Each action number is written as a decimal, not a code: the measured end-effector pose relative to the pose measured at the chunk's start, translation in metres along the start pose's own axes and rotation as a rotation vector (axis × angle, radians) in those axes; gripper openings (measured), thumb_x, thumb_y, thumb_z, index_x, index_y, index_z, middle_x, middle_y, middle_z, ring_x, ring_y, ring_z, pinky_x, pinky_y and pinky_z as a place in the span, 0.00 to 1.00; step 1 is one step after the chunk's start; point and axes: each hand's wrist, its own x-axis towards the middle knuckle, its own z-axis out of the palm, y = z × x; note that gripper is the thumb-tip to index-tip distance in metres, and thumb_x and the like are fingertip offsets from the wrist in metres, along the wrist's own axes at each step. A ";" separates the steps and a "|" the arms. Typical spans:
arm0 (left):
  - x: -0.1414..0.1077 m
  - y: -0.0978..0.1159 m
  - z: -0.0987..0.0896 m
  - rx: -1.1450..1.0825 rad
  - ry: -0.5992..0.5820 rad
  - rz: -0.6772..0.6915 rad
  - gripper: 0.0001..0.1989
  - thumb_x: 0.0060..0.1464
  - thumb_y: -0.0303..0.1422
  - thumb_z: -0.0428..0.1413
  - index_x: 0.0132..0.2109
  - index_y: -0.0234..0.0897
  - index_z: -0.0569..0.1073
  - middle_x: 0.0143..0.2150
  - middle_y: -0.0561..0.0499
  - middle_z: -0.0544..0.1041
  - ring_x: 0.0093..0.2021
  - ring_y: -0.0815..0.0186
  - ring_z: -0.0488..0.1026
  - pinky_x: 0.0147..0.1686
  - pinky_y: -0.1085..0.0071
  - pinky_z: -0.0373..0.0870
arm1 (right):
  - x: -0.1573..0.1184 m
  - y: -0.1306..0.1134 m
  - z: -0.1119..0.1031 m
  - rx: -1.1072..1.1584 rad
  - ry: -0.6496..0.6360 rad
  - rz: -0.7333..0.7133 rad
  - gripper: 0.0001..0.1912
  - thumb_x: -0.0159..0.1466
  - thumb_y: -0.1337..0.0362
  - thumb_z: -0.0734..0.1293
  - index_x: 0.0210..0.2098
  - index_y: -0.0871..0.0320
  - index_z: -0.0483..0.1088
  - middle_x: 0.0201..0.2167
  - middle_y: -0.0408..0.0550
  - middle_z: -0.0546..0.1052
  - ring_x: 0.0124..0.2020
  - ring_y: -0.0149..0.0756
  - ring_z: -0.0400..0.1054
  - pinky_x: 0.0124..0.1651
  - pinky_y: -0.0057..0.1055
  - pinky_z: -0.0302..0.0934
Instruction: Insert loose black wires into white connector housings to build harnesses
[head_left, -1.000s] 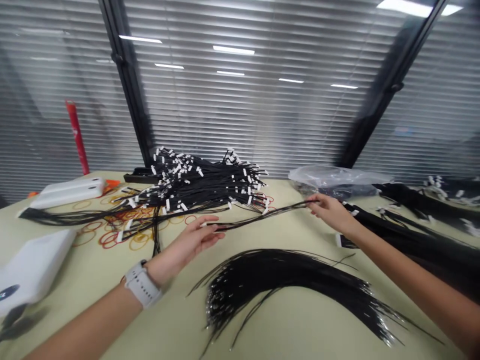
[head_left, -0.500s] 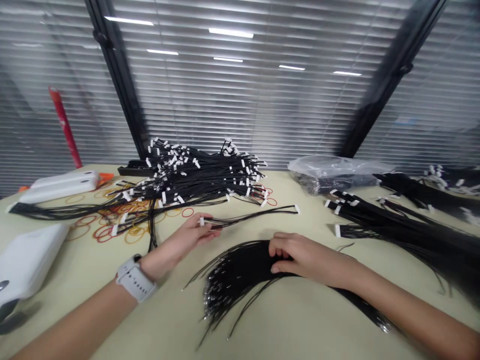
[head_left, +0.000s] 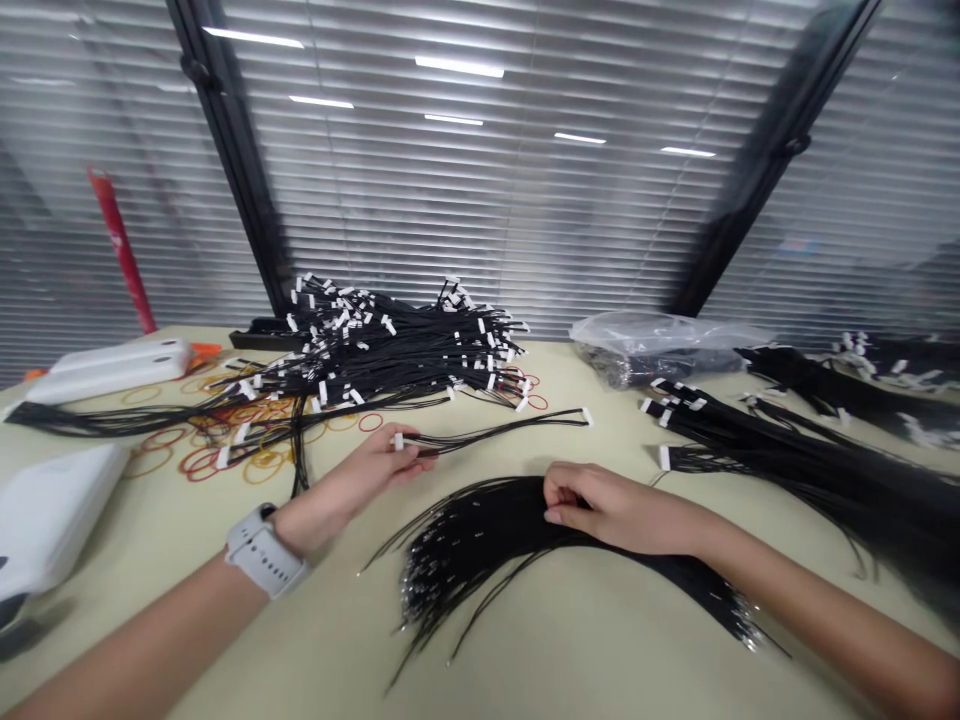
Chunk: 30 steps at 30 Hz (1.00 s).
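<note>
My left hand (head_left: 386,458), with a grey watch at its wrist, pinches one end of a thin black cable harness (head_left: 502,432) by its white connector. The harness stretches right to a second white connector. My right hand (head_left: 600,503) rests at the top of a thick bundle of loose black wires (head_left: 480,540) with shiny metal tips, its fingers curled and pressed together. Whether a wire is between those fingers is too small to tell. The bundle arcs across the table in front of me.
A large pile of black harnesses (head_left: 405,345) lies at the back. Rubber bands (head_left: 199,462) and white devices (head_left: 56,515) are at the left. A clear plastic bag (head_left: 660,345) and more black harnesses (head_left: 795,470) lie at the right on the pale table (head_left: 570,650).
The view has shifted slightly. My right hand has lifted a little off the bundle, its fingers drawn closer together. My left hand still pinches the harness.
</note>
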 end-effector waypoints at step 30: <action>-0.003 -0.001 0.009 0.116 -0.002 -0.015 0.12 0.48 0.31 0.56 0.39 0.37 0.63 0.33 0.48 0.78 0.35 0.65 0.76 0.45 0.63 0.67 | -0.003 -0.020 -0.010 0.078 0.180 -0.115 0.07 0.60 0.63 0.60 0.35 0.58 0.69 0.29 0.44 0.70 0.31 0.30 0.63 0.36 0.27 0.58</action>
